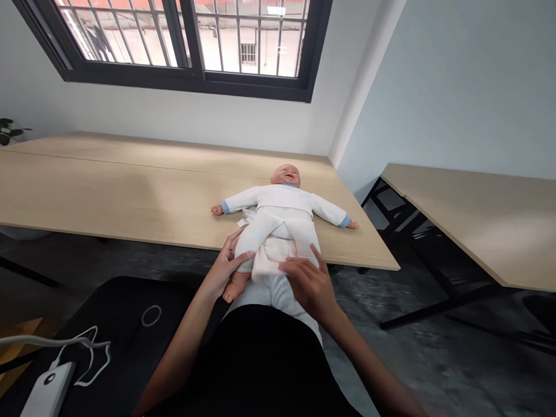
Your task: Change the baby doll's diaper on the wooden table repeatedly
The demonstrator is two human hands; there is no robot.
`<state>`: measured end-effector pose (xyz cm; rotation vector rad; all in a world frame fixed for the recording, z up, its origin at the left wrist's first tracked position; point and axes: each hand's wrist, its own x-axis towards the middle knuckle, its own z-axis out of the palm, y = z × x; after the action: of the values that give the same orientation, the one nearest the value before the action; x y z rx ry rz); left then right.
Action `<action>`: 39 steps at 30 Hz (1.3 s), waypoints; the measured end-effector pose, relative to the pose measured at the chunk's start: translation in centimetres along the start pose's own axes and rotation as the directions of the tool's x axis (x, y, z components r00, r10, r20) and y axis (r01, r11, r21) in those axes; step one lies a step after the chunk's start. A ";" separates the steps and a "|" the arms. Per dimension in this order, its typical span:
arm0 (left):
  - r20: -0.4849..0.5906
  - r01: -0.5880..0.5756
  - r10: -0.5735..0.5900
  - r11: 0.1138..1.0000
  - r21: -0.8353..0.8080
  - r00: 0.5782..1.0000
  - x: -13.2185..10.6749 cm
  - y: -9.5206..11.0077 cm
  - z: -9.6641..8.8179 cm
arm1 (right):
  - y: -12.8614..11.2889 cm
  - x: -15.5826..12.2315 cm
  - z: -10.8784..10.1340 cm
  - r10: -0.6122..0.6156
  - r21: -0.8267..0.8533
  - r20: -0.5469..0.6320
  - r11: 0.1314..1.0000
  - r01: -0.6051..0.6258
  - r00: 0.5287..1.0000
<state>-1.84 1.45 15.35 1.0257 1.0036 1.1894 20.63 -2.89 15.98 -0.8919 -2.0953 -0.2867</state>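
A baby doll (284,205) in white clothes with blue cuffs lies on its back on the wooden table (130,191), head towards the wall, arms spread. Its legs hang over the near edge. My left hand (226,263) is wrapped round the doll's left-side leg just above the bare foot (233,288). My right hand (309,281) lies on the white trouser cloth (271,263) of the other leg, fingers pressed on the fabric; whether they pinch it I cannot tell.
A second wooden table (478,214) on a black frame stands at the right, with a gap of grey floor between. A black seat (121,324) at lower left carries a white power bank (46,391) with cable and a ring. A barred window is above.
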 end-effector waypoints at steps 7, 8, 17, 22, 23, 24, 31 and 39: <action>0.041 -0.042 0.039 0.997 0.071 0.998 -0.6 -0.4 0.8 | 6.4 10.1 -2.0 0.144 -0.035 0.060 0.989 -0.142 0.988; 0.043 -0.050 0.046 0.995 0.085 0.998 -0.8 -0.5 0.9 | 7.7 11.5 -1.4 0.174 -0.033 0.102 0.985 -0.171 0.979; 0.023 -0.054 0.050 0.982 0.178 0.998 -1.8 -2.4 1.2 | 15.7 14.9 5.0 0.299 0.271 0.502 0.836 -0.476 0.812; 0.035 -0.113 0.108 0.967 0.226 0.994 -1.3 -2.7 0.9 | 16.7 13.7 5.0 0.405 0.253 0.418 0.808 -0.533 0.813; 0.043 -0.128 0.121 0.959 0.253 0.992 -1.2 -2.6 0.7 | 16.8 13.6 5.0 0.427 0.233 0.395 0.810 -0.539 0.813; 0.049 -0.144 0.136 0.943 0.301 0.990 -1.2 -2.6 0.6 | 16.7 13.6 5.2 0.446 0.212 0.378 0.811 -0.545 0.811; 0.103 -0.369 0.518 0.441 0.818 0.849 -0.6 1.3 2.3 | 16.4 13.6 6.4 0.513 0.185 0.326 0.789 -0.586 0.794; 0.784 -0.788 0.240 0.424 0.446 0.573 10.0 4.7 8.0 | 18.0 13.4 7.9 0.614 0.171 0.182 0.749 -0.640 0.768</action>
<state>5.83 11.10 21.17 2.4661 0.5857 0.7353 22.67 20.57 19.36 -1.4350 -1.7451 0.3648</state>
